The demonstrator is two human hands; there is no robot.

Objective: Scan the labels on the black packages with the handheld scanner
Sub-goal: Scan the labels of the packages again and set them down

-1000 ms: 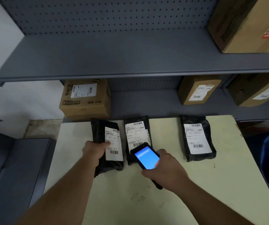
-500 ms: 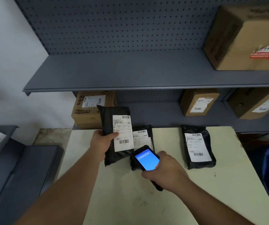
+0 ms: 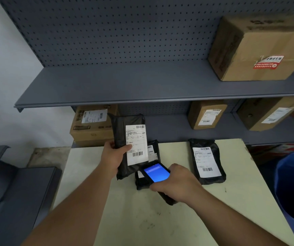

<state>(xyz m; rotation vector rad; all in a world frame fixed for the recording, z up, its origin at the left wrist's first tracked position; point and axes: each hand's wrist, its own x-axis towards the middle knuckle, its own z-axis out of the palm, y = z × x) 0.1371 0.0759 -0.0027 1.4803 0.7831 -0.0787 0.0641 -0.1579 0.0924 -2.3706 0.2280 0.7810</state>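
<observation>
My left hand (image 3: 113, 158) grips a black package (image 3: 123, 139) by its left edge and holds it upright above the table, its white barcode label (image 3: 136, 144) facing me. My right hand (image 3: 175, 182) holds the handheld scanner (image 3: 156, 173), blue screen lit, just below and right of that label. A second black package (image 3: 152, 151) lies flat on the pale table (image 3: 160, 219), mostly hidden behind the raised package and the scanner. A third black package (image 3: 205, 160) lies label up to the right.
Grey shelves (image 3: 142, 86) with a pegboard back stand behind the table. Cardboard boxes sit on them: one top right (image 3: 260, 48), one behind the raised package (image 3: 91, 126), two lower right (image 3: 206, 114) (image 3: 270, 114). A blue bin (image 3: 293, 192) stands right, a grey bench (image 3: 18, 192) left.
My left hand has lifted the left package off the table and stood it upright. The scanner in my right hand stays near the middle package, now just under the raised label.
</observation>
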